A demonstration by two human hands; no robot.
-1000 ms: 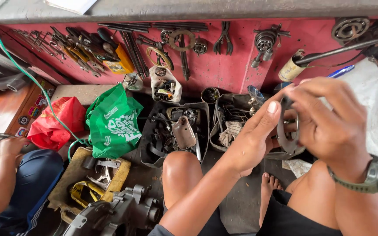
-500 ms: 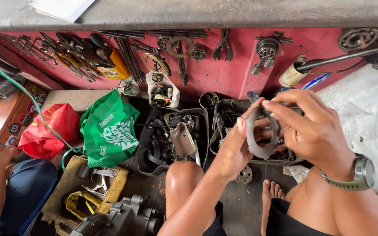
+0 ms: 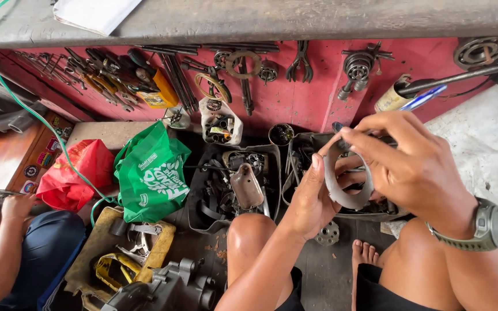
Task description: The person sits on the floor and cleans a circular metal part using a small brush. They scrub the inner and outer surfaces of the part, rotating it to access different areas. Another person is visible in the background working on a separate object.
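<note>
Together our left hand point(image 3: 309, 201) and right hand point(image 3: 410, 164) gripped a flat grey ring point(image 3: 341, 193), perhaps a worn gasket, its far rim hidden.

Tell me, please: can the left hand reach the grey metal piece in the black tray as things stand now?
Probably not at once: the left hand and right hand both grip a grey ring. The metal piece lies uncovered in the black tray, close by.

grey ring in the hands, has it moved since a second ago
Yes. The grey ring has shifted left: it was held near the white wall at the right, and is now above the parts tray, closer to the green bag.
</note>
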